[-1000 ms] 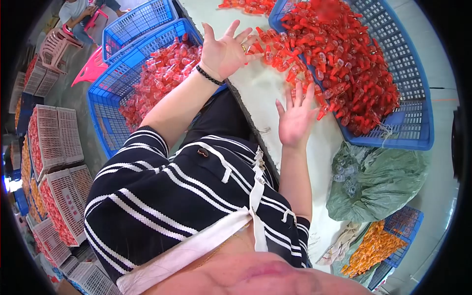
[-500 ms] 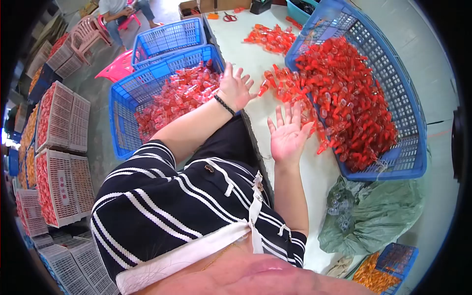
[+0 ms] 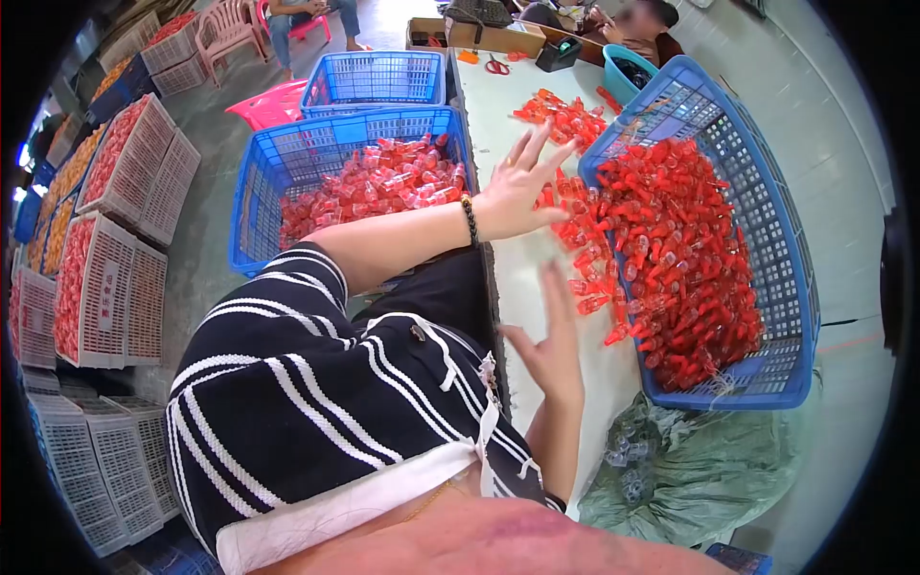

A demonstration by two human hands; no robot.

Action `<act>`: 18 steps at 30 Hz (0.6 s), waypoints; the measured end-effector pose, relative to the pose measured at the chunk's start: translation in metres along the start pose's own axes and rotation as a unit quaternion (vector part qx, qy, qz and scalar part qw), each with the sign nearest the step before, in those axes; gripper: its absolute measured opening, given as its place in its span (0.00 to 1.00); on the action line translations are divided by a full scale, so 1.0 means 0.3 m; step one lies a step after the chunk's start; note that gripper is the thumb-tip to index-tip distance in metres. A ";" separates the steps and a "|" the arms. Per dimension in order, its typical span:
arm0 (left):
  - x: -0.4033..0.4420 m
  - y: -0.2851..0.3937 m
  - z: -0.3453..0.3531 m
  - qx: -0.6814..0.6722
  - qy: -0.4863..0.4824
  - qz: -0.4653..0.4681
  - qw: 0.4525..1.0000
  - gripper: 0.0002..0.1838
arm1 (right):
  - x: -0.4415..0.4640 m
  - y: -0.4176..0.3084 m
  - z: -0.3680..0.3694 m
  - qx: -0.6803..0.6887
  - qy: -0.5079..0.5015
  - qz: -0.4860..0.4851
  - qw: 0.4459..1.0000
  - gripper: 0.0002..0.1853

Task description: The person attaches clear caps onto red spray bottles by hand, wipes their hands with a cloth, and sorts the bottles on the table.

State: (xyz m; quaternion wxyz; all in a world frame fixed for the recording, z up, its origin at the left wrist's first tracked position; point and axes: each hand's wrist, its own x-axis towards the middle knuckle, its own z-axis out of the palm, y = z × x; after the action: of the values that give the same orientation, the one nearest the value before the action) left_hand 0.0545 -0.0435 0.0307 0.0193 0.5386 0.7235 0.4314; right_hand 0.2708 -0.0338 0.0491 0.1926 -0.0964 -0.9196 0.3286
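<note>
My left hand (image 3: 517, 196), with a dark beaded bracelet at the wrist, is held over the white table with fingers spread and nothing in them. Beside it lie loose small red plastic pieces with clear ends (image 3: 586, 244), spilling from a tilted blue basket (image 3: 800, 316) heaped with more of them. Lower down, my right hand (image 3: 554, 359) is raised over the table near its edge, thumb apart from the stretched fingers, holding nothing. To the left, another blue basket (image 3: 251, 225) holds a heap of paler red pieces (image 3: 379, 182).
A green plastic bag (image 3: 728, 474) with clear pieces lies below the tilted basket. Scissors (image 3: 496, 65), a teal bowl (image 3: 625, 75) and a cardboard box (image 3: 498, 38) are at the table's far end. Stacked crates (image 3: 101, 297) line the left side. Other people sit farther back.
My view has tilted up, showing more of the far end. My left hand has moved right over the loose pieces; my right hand has turned from palm-up to side-on and dropped lower.
</note>
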 end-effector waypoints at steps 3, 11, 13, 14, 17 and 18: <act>-0.111 -0.049 0.042 0.068 -0.229 0.064 0.969 0.46 | 0.031 -0.001 -0.056 -0.007 0.143 0.011 0.990 0.41; -0.083 -0.066 -0.059 -0.064 -0.035 -0.015 0.997 0.40 | 0.048 -0.061 -0.049 -0.096 0.162 -0.014 0.982 0.37; -0.107 -0.064 -0.032 -0.128 -0.108 -0.031 0.985 0.36 | 0.039 -0.054 -0.050 -0.079 0.213 -0.022 0.974 0.36; -0.124 -0.061 -0.015 -0.187 -0.182 -0.051 0.964 0.33 | 0.016 -0.004 -0.031 -0.028 0.202 -0.007 0.979 0.35; -0.196 -0.014 0.037 -0.211 -0.391 -0.046 0.895 0.29 | 0.000 0.072 -0.010 0.072 0.175 0.015 0.982 0.33; -0.205 -0.002 0.043 -0.216 -0.391 -0.047 0.893 0.29 | -0.005 0.062 -0.009 0.067 0.179 0.015 0.981 0.32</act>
State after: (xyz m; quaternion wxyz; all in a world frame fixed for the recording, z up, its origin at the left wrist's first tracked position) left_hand 0.0859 -0.0847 -0.0046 0.4375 0.6114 0.5707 0.3301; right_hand 0.2742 -0.0183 0.0388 0.3553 -0.1543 -0.8445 0.3699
